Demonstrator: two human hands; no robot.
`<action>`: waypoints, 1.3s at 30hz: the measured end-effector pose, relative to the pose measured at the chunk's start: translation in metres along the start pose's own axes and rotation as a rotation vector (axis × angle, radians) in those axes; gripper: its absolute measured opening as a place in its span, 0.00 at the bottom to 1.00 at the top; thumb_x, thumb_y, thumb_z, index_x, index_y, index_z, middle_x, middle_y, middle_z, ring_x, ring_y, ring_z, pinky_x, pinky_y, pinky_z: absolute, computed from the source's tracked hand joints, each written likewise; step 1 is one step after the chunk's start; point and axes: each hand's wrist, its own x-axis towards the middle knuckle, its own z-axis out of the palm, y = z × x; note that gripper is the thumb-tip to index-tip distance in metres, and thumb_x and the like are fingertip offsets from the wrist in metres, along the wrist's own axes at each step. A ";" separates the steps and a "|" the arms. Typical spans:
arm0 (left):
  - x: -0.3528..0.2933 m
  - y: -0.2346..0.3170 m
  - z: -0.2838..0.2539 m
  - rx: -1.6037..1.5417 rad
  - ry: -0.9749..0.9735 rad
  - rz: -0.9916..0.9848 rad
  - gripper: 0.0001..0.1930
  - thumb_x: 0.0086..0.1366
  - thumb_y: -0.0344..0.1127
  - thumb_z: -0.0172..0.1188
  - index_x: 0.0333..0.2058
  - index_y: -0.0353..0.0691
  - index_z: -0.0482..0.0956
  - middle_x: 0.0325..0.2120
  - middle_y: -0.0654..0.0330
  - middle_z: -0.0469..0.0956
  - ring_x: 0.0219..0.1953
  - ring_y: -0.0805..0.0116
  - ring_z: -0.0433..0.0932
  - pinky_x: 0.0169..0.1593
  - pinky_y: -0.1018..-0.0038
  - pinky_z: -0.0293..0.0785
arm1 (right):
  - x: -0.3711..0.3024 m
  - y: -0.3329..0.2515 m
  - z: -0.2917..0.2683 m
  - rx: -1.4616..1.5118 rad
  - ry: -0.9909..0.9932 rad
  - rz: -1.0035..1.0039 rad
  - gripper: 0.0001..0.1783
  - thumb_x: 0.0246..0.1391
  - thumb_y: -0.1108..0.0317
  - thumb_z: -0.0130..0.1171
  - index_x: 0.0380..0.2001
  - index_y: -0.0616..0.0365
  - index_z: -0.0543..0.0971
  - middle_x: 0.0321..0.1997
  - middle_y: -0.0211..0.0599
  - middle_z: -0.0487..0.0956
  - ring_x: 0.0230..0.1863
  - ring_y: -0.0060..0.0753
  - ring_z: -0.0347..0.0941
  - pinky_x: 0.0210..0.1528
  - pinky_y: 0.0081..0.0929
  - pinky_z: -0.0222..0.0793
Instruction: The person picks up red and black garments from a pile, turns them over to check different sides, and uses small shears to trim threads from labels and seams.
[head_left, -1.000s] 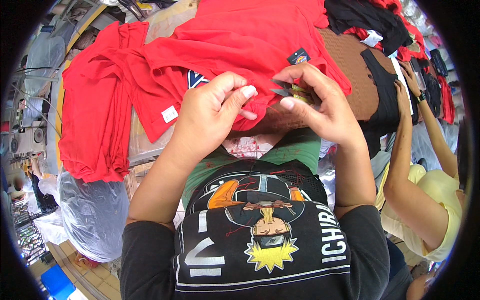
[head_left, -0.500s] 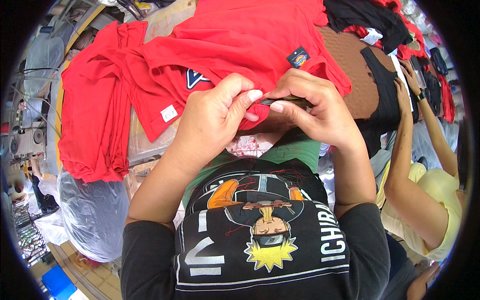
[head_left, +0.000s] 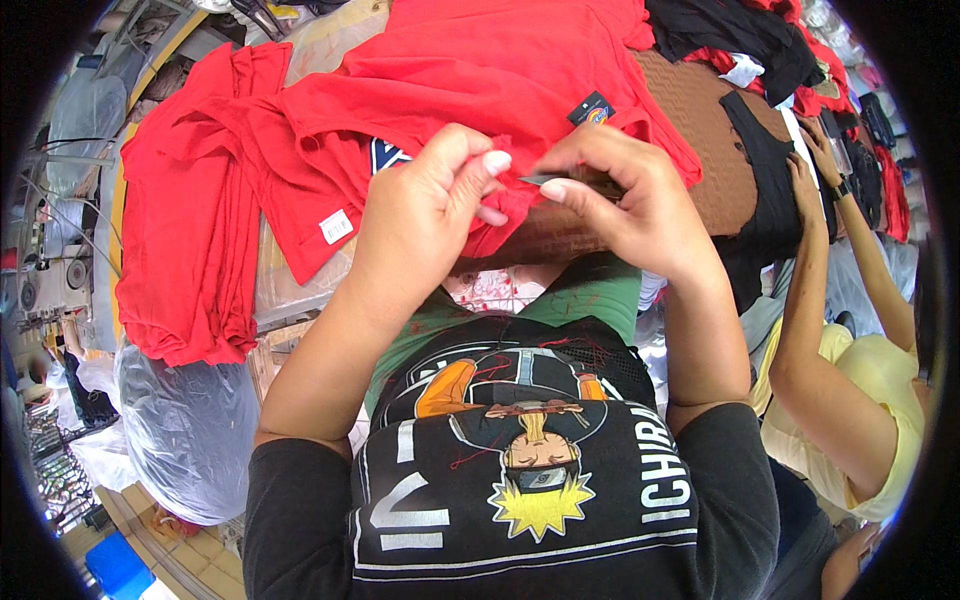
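Fingers: pinching a fold of red shirt in left hand, closed around snips in right hand.
Pinched at shirt's loose near edge, just above lap; remainder spread away across table. Only a dark blade visible, between right thumb and forefinger, pointing left, just beside pinched cloth; contact unclear, handles hidden by hand. Narrow gap between the two sets of fingertips, blade inside it. Dark tag just beyond right knuckles. More open on the right: brown cloth between red shirt and black garment, with co-worker's hand past that, well apart. Tighter on the left: red pile draped over table's edge.
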 end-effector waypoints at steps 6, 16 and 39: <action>0.009 -0.006 -0.004 -0.171 0.085 -0.061 0.10 0.69 0.34 0.53 0.40 0.31 0.74 0.33 0.54 0.81 0.30 0.70 0.83 0.30 0.79 0.78 | 0.002 0.000 0.009 0.092 0.052 0.063 0.14 0.44 0.71 0.69 0.36 0.59 0.81 0.33 0.37 0.79 0.34 0.29 0.76 0.39 0.24 0.70; 0.012 0.006 -0.004 0.014 -0.019 -0.137 0.12 0.69 0.39 0.54 0.42 0.34 0.75 0.36 0.57 0.82 0.31 0.73 0.81 0.32 0.83 0.73 | 0.011 0.016 0.036 0.044 0.219 0.026 0.09 0.46 0.79 0.63 0.33 0.61 0.77 0.31 0.42 0.78 0.33 0.40 0.78 0.36 0.28 0.71; 0.020 -0.008 -0.012 -0.122 -0.101 -0.120 0.09 0.66 0.30 0.56 0.41 0.30 0.74 0.31 0.55 0.81 0.28 0.73 0.82 0.32 0.80 0.76 | 0.002 0.005 0.004 -0.048 0.093 0.015 0.15 0.49 0.65 0.65 0.39 0.59 0.77 0.34 0.43 0.77 0.37 0.45 0.77 0.39 0.32 0.71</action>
